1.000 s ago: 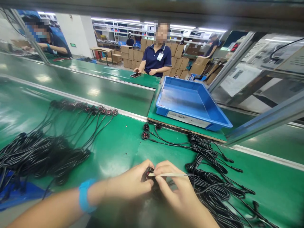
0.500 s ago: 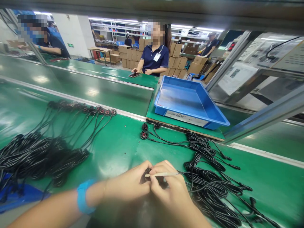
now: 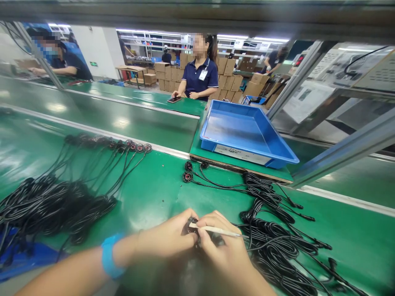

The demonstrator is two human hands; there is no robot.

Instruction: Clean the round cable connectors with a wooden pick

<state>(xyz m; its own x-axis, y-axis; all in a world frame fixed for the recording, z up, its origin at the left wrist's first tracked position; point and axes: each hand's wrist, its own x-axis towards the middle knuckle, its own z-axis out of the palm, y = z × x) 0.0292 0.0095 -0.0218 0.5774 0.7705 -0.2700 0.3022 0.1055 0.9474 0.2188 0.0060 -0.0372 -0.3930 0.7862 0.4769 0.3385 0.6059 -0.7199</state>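
My left hand [image 3: 179, 232], with a blue band at the wrist, is closed around a small round black part [image 3: 191, 224]. Fingers cover much of that part. My right hand [image 3: 220, 234] pinches a thin pale stick [image 3: 216, 230] whose flat tip lies at the black part. To the right lie coiled black cables [image 3: 274, 242], near my right hand. Two or three round black cable ends [image 3: 187, 176] with red inside rest on the green bench beyond my hands.
A large pile of black cables [image 3: 61, 205] lies at left, their round ends in a row. A blue tray [image 3: 247, 123] stands on a raised board at the back. A metal post [image 3: 348, 146] slants at right. Across the bench a person [image 3: 200, 78] touches a phone [image 3: 174, 99].
The pale stick has tilted, its far end now lower, and more of the black part shows between my hands. Both hands stay in about the same place.
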